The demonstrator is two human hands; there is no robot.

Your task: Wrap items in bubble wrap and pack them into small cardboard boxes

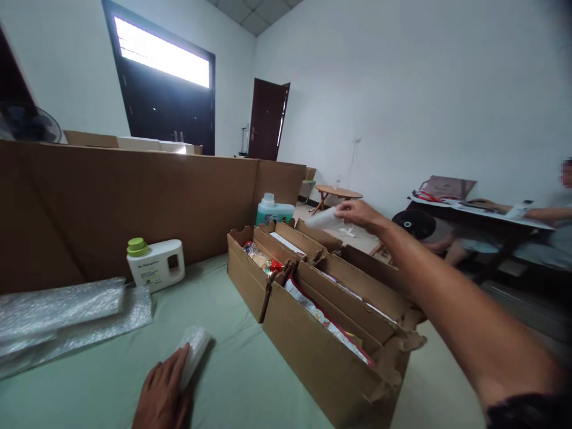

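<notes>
— 2 hands are at work, yes? What does each one have?

— The right hand (357, 213) is stretched out above the far end of the cardboard box (322, 310), its fingers closed around a white roll (322, 219) held in the air. The left hand (163, 393) lies on the green mat (232, 369), on the near side of the box, with its fingers loosely curled over a bubble-wrapped bundle (194, 351) that rests on the mat.

— And what is in the box?

— Its flaps stand open, and colourful packets (263, 262) lie inside the narrow compartments. A teal bottle with a white cap (273, 211) stands just behind the box.

— Anything else near it?

— To the left of the box a white detergent jug with a green cap (156, 262) stands against a cardboard wall (111, 202), and sheets of bubble wrap (67, 316) lie further left. To the right, well apart, another person's arm (536, 213) rests on a desk (482, 211).
</notes>
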